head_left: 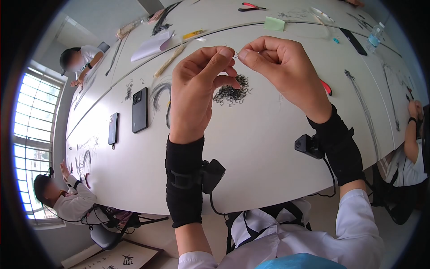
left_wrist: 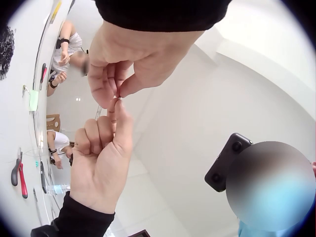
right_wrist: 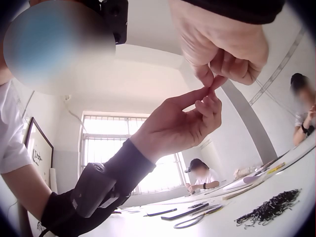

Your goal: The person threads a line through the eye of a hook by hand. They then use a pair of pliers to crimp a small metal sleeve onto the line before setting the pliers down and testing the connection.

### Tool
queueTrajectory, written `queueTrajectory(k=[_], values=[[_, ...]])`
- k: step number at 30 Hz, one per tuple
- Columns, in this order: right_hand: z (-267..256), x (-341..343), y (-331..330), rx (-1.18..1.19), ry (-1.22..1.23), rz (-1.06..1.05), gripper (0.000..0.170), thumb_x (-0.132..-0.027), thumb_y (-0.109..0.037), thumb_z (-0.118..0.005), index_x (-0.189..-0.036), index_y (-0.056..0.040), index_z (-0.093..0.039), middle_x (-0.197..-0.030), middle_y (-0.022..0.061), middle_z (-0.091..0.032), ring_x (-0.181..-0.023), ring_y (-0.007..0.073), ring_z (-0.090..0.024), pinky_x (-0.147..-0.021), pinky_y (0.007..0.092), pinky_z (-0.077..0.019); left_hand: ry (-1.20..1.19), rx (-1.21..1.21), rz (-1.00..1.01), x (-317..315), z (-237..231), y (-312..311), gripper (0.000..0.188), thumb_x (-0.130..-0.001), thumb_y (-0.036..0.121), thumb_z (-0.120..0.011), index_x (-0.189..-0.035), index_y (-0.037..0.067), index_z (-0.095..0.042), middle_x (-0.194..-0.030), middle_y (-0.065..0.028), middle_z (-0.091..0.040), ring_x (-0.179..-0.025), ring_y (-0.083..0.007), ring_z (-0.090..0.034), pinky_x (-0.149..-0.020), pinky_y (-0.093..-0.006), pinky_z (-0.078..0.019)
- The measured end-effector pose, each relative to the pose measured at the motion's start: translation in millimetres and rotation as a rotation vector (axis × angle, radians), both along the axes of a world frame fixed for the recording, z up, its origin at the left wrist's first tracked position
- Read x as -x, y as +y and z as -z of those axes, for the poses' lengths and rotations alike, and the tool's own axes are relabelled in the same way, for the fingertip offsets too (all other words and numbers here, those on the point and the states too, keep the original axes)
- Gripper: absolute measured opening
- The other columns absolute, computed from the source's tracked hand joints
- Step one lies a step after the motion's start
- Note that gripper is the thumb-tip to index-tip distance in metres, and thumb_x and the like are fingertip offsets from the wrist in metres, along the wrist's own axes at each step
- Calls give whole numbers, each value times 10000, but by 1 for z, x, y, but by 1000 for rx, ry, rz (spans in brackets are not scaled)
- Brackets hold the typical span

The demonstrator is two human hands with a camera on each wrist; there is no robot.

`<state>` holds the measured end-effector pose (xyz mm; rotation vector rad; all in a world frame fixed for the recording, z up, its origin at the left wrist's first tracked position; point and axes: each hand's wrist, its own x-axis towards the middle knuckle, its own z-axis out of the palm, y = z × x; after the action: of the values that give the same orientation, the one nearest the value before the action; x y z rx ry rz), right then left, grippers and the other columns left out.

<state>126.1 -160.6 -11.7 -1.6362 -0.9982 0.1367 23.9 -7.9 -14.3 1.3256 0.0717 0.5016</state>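
Both hands are raised over the white table, fingertips almost meeting. My left hand pinches a tiny dark wire-like piece between thumb and index finger. From the other side, my right hand pinches at the same piece with thumb and index finger. In the left wrist view the fingertips of the left hand and right hand touch; the piece is mostly hidden there. Below them on the table lies a pile of short, dark curled pieces, also visible in the right wrist view as a black heap.
Two phones and a bundle of dark strands lie left of the hands. Red-handled pliers, green paper and a bottle are farther back. Other people sit around the table.
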Motion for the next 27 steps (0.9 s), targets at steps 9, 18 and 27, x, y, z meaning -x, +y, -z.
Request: queueTrajectory(k=[9, 18, 27], values=[[2, -9, -2, 20, 17, -51, 271, -956, -257, -677, -940, 11, -709, -635, -21, -580, -568, 40, -460, -528, 217, -363, 69, -260, -64, 1, -1, 3, 280, -960, 196, -664, -996, -81, -659, -821, -74, -651, -740, -130, -626, -671, -275, -544], [8, -42, -41, 319, -416, 162, 317, -965, -321, -654, -1060, -19, -674, -1003, 120, -689, -966, 228, -650, -894, 347, -503, 95, -487, -141, 2, -2, -2, 224, -992, 157, -606, -984, -63, -648, -872, -67, -646, -776, -127, -624, -735, -272, -524], [87, -63, -127, 938, -383, 457, 712, -858, -417, -726, -1340, 47, -481, -1247, 236, -559, -1234, 383, -502, -1023, 446, -445, 11, -521, -147, 4, -7, -5, 209, -994, 136, -597, -998, -69, -637, -873, -65, -649, -761, -118, -618, -730, -267, -522]])
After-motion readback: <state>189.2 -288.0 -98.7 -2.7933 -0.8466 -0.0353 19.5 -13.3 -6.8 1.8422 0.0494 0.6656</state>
